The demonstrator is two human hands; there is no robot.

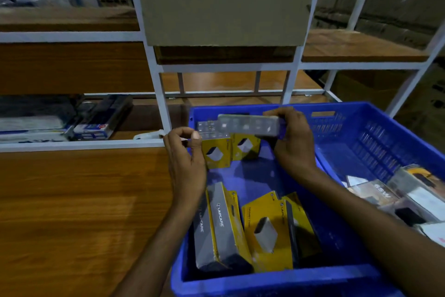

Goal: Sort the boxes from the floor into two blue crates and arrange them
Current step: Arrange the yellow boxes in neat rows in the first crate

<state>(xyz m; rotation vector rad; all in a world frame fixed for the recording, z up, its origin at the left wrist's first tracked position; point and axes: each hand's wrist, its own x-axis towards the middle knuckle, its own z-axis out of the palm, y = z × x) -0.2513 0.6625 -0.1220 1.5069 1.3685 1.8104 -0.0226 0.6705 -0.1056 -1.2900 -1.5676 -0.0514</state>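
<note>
Crate point(361, 110) w/ yellow boxes point(215, 152) upright below grey box point(250, 124) — L hand point(186, 154) & R hand point(292, 142) pinch its ends.

left hand point(186, 154), right hand point(292, 145): curled grips

grey box point(248, 125) blurred, print unreadable.

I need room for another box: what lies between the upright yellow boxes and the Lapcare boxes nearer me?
Head view: only bare crate floor between upright yellow boxes and Lapcare boxes.
</note>
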